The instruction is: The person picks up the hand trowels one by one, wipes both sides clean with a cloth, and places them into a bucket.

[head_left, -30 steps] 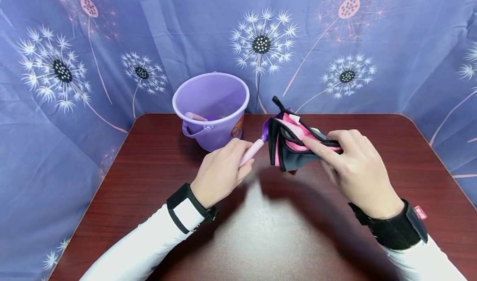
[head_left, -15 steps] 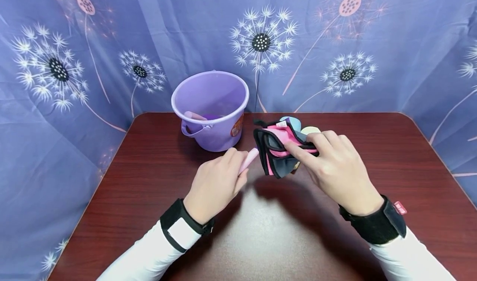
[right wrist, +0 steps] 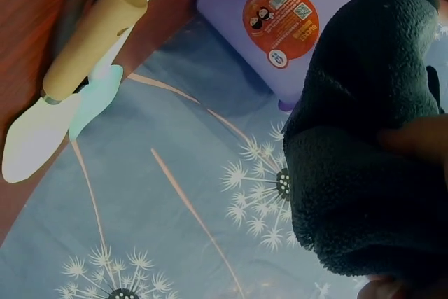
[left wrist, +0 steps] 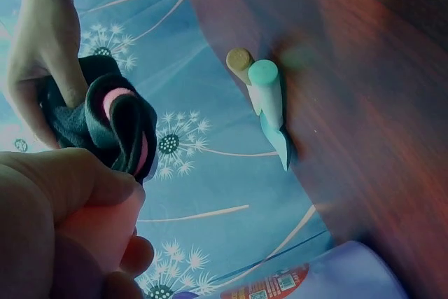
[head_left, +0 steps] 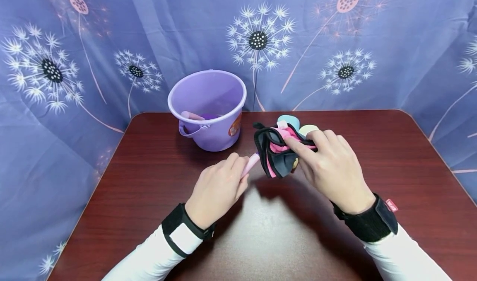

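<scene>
My left hand [head_left: 218,185] grips the pink handle [head_left: 250,165] of a small trowel near the middle of the table. A sliver of purple shows at the handle's far end; the trowel's blade is hidden behind the cloth. Thumb and fingers of my right hand [head_left: 331,169] hold that folded dark grey and pink cloth [head_left: 285,158], which has black edging and a black hanging loop. In the left wrist view, the bunched cloth [left wrist: 122,124] sits right at the end of the pink handle [left wrist: 105,232]. Its fuzzy grey side [right wrist: 350,194] fills much of the right wrist view.
A purple bucket [head_left: 223,138] stands at the back left, with a pink handle [head_left: 192,115] inside it. Behind the cloth lie a teal trowel [head_left: 288,120] and a wooden-handled trowel [right wrist: 91,43] with a cream blade. A patterned curtain [head_left: 186,24] hangs behind the table.
My right hand and the cloth have shifted left and down, covering the trowel's purple blade. The teal and cream trowels behind have come into sight. The left hand has stayed near its place.
</scene>
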`<move>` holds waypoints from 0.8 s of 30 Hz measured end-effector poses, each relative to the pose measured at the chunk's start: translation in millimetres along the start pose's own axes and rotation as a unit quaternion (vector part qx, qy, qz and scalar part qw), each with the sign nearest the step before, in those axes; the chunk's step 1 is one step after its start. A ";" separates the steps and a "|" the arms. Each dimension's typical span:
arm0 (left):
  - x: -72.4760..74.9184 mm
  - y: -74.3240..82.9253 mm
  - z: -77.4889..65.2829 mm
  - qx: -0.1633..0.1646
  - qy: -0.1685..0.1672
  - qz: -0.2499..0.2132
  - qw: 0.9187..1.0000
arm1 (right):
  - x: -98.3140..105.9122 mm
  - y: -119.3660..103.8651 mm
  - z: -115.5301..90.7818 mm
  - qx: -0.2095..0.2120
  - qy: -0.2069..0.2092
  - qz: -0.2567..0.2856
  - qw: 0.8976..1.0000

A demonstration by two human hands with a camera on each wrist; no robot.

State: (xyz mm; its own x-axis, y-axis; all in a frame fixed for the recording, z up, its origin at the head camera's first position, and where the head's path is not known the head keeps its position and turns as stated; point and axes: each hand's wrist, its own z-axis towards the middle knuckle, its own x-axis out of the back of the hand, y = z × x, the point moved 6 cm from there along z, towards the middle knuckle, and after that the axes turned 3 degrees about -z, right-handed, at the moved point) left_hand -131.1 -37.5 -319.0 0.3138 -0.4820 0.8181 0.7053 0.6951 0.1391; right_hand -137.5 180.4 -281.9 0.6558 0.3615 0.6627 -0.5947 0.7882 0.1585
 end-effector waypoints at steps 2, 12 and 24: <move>-0.6 0.0 -0.3 0.003 -0.001 -0.002 1.000 | 0.9 2.5 -0.4 -0.009 0.006 0.000 1.000; -3.0 -0.4 -2.5 0.011 -0.002 -0.016 1.000 | 5.2 19.3 -5.9 -0.077 0.033 0.016 0.996; -3.4 -3.0 -3.1 0.026 0.013 -0.053 0.998 | 6.0 30.6 -14.5 -0.151 0.006 0.011 0.988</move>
State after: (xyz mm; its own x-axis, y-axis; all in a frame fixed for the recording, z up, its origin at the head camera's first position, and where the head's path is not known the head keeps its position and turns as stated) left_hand -132.3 -39.6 -324.0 0.2551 -0.5678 0.7826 0.7022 0.6652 0.2538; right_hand -145.0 213.9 -283.7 0.6513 0.3843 0.6543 -0.4436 0.8924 -0.0826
